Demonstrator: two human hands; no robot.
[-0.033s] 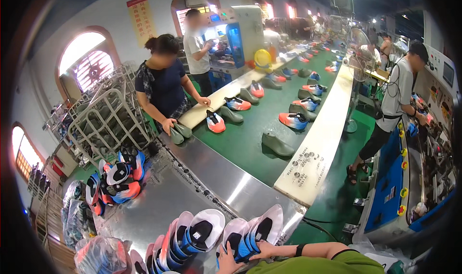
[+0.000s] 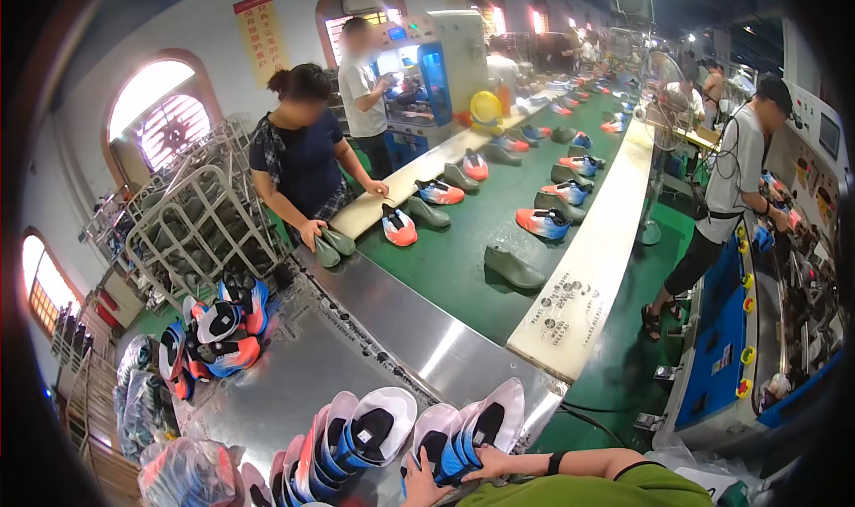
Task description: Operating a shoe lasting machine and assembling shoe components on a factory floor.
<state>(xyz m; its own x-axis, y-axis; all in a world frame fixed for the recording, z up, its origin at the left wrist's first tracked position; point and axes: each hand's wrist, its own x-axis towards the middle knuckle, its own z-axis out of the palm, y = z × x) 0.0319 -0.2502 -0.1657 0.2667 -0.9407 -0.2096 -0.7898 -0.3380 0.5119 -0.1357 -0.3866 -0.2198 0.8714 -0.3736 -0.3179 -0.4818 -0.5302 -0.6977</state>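
Near the bottom edge, a short nested stack of shoe uppers (image 2: 459,436), blue with white rims and black linings, stands on the metal table (image 2: 312,364). My left hand (image 2: 422,482) grips its left side, fingers curved over the blue material. Against the right side of the same stack, my right hand (image 2: 485,462) is closed on the uppers' edge. Directly to the left stands a longer row of nested uppers (image 2: 343,440) fading from red and white to blue. Parts of my fingers are hidden among the uppers.
Several finished-looking uppers (image 2: 218,333) lie piled at the table's left. A plastic-wrapped bundle (image 2: 187,473) sits nearby. Beyond runs a green conveyor (image 2: 445,284) bearing shoe lasts (image 2: 514,267) and uppers. A co-worker (image 2: 303,151) across the table holds grey-green lasts (image 2: 331,247).
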